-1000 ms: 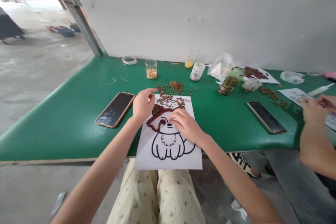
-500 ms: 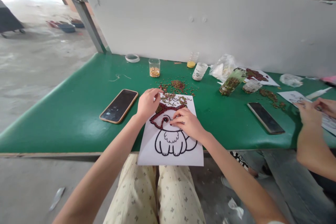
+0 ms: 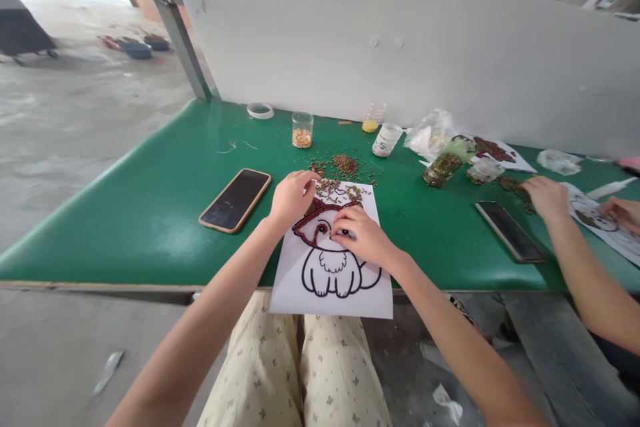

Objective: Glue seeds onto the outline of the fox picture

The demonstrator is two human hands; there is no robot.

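A white sheet with a black-outlined animal drawing [image 3: 333, 273] lies over the front edge of the green table. Dark red pieces line the animal's head and one eye. My left hand [image 3: 294, 199] rests at the sheet's upper left, its fingers pinched by the loose beans; anything between them is too small to name. Over the animal's face is my right hand [image 3: 361, 232], fingertips pinched together near the nose, what they hold hidden. Red and green beans [image 3: 345, 164] are scattered on the table just beyond the sheet, with more on its top part.
An orange-edged phone [image 3: 235, 200] lies left, a dark phone [image 3: 509, 231] right. Behind stand a cup of kernels [image 3: 303, 131], a white-labelled jar [image 3: 387, 140] and a tilted jar [image 3: 449, 161]. At right, another person's hand [image 3: 547, 197] reaches to a seed pile.
The view has shifted slightly. My hands stay at nearly the same places on the sheet. The other person's nearer hand has moved from their paper to the seed pile.
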